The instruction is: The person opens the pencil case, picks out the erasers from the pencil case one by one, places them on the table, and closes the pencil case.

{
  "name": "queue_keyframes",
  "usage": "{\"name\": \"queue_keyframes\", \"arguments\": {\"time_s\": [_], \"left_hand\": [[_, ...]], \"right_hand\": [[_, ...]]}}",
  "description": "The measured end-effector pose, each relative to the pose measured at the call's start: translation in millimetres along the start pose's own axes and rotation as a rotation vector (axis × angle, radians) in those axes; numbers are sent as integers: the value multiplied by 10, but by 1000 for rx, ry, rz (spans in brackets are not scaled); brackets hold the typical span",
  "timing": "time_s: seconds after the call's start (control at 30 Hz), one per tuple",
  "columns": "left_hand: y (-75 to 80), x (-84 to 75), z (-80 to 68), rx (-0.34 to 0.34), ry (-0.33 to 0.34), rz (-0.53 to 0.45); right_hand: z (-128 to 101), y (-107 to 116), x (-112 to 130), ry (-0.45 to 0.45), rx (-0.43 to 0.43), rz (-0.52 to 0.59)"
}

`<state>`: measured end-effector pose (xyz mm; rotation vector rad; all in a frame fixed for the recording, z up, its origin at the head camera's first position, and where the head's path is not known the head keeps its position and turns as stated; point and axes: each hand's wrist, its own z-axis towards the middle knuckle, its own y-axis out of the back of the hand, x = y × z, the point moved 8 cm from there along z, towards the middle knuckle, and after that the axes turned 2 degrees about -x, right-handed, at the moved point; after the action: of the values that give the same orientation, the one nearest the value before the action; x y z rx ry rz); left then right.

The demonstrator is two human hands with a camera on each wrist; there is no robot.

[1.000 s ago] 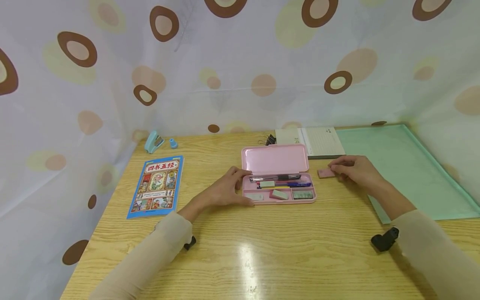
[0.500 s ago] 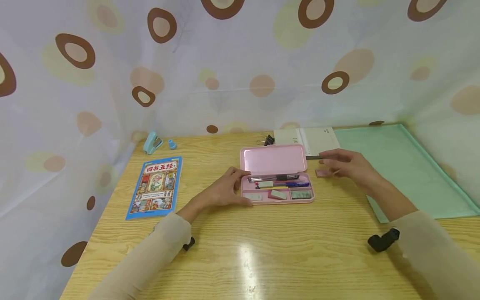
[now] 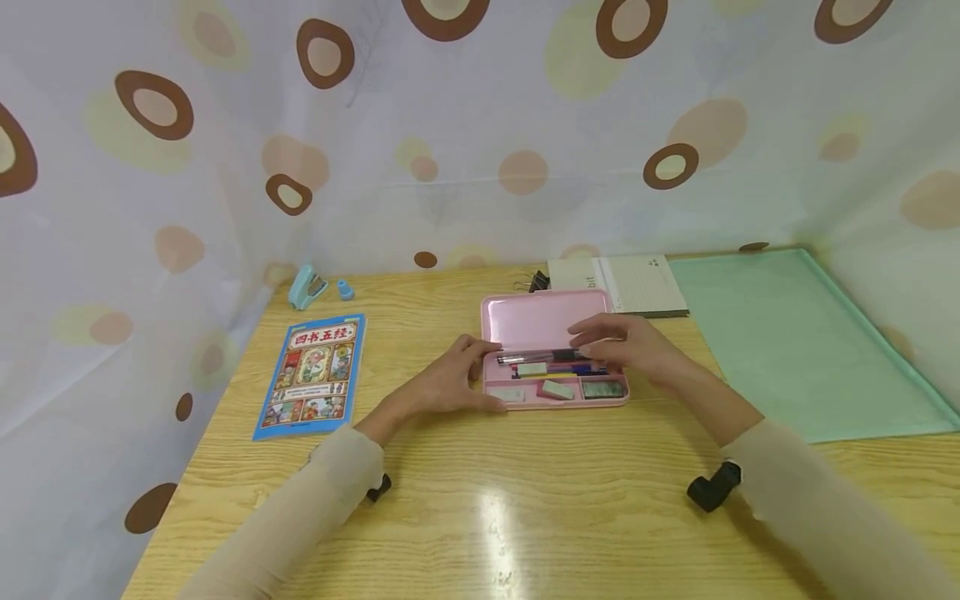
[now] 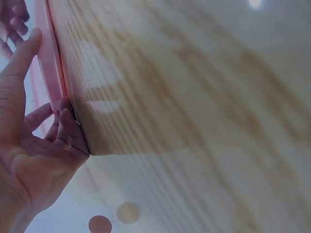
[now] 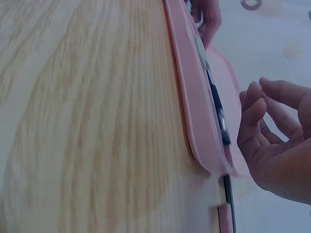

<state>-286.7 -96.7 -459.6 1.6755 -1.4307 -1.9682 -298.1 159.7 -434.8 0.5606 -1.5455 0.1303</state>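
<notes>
A pink pencil case (image 3: 528, 321) lies on the table with its lid folded back. Its tray holds pens (image 3: 512, 359), a white eraser (image 3: 532, 368), a pink-and-white eraser (image 3: 557, 390) and a dark-edged greenish block (image 3: 602, 389). My left hand (image 3: 446, 382) grips the case's left end, thumb along the front and fingers behind. Over the right part of the tray hovers my right hand (image 3: 630, 343), its fingers loosely bent with nothing between them, as the right wrist view shows. A small pink block (image 5: 224, 218) lies beyond the case's right end, hidden in the head view.
Behind the case are a black binder clip (image 3: 538, 282) and a notebook (image 3: 645, 283). A green mat (image 3: 795, 358) covers the right side. At left lie a blue picture book (image 3: 311, 375), a light-blue stapler (image 3: 306, 287) and a small blue piece (image 3: 345, 289).
My right hand let go of the small pink block right of the case, lifted off, and moved left over the tray. The left hand stayed on the pencil case.
</notes>
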Motion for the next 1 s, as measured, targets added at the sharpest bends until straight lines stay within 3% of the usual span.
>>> {"name": "queue_keyframes", "arguments": {"time_s": [0.2, 0.47, 0.8, 1.0], "left_hand": [[-4, -7, -1, 2, 0, 5], [3, -33, -9, 3, -4, -3], [10, -35, -8, 7, -10, 12], [9, -26, -12, 7, -4, 6]], "right_hand": [[100, -273, 54, -12, 39, -39], [208, -445, 4, -25, 38, -82], [258, -515, 63, 47, -5, -310], [258, -531, 93, 38, -23, -354]]}}
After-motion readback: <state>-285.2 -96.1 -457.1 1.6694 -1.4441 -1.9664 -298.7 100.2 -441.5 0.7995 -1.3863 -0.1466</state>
